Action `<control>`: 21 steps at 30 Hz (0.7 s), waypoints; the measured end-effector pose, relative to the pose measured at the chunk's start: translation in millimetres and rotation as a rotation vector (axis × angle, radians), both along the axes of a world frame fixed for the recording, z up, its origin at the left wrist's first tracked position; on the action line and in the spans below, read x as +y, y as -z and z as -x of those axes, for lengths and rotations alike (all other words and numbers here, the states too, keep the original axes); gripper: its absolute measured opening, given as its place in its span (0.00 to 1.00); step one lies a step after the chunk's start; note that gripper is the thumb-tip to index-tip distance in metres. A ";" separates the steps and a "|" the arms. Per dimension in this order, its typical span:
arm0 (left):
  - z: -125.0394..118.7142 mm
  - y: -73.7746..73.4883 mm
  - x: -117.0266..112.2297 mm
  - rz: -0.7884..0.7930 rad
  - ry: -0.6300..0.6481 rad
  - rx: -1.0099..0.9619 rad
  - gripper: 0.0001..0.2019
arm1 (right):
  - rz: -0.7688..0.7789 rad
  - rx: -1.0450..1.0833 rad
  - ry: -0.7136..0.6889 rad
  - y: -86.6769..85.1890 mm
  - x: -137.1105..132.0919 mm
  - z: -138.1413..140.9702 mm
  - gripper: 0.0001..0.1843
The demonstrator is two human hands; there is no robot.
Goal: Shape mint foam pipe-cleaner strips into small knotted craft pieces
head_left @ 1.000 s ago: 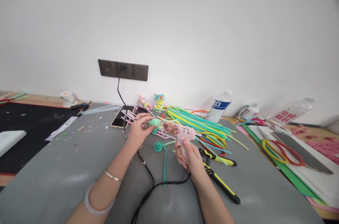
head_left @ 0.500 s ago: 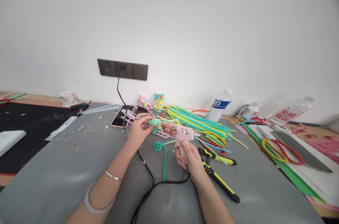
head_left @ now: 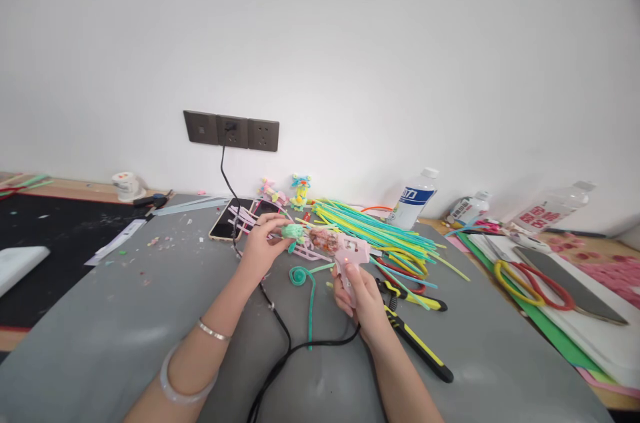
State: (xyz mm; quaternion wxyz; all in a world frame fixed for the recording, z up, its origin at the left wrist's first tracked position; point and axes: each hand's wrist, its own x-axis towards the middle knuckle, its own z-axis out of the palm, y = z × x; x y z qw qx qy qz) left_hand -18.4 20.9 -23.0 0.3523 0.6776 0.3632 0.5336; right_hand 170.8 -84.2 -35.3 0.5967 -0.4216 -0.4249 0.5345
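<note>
**Right hand** (head_left: 361,293): wrapping closed around the grip of the pink glue gun (head_left: 347,251), with a fingertip lying up near the trigger. The gun is hanging just above the grey mat (head_left: 125,316), nozzle pointing left.
- Handling, as a judgement: light, rigid plastic, likely hot at the nozzle. The grip is the place to take hold. The black cord (head_left: 280,336) is trailing from its base and may be tugging slightly.

**Left hand** (head_left: 263,243): fingers pinching shut on the green coiled piece (head_left: 291,231) and holding it up at the gun's nozzle. Whether nozzle and piece are touching cannot be told.
- Handling, as a judgement: very light, soft and easily squashed or bent. Best held at the edge away from the nozzle.

**Just beside the hands:**
- A green spiral (head_left: 300,276) is lying flat on the mat between the two hands, its tail running toward the person.
- A yellow-and-black knife (head_left: 417,353) is lying just right of the right wrist.

**Further out:**
- A heap of green and yellow sticks (head_left: 370,226) is lying behind the gun.
- A phone (head_left: 227,219) is lying behind the left hand.
- A water bottle (head_left: 417,199) is standing near the wall.
- The cord is running up to the wall socket (head_left: 231,131).
</note>
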 end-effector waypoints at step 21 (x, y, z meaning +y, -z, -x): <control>0.7 -0.7 -0.9 -0.032 0.014 0.041 0.10 | 0.016 -0.043 0.040 0.3 1.1 -0.6 0.28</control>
